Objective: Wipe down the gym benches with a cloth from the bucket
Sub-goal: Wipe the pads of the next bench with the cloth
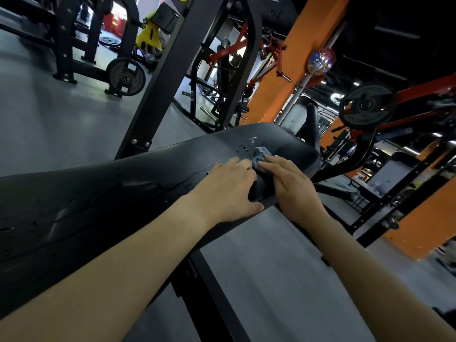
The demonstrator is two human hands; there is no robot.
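A long black padded gym bench [103,193] runs from the lower left to the centre right, with water drops and wet streaks on its top. A small blue-grey cloth [259,156] lies bunched on the pad near its far end. My left hand [227,188] rests flat on the pad, its fingertips touching the cloth's left edge. My right hand [291,183] lies over the bench's near edge, its fingers laid on the cloth and covering part of it. No bucket is in view.
A black rack upright [170,77] rises just behind the bench. Weight plates [127,77] hang on a frame at the back left, another plate [367,108] on a red machine at the right. An orange pillar [291,60] stands behind. Grey floor [283,267] lies below the bench.
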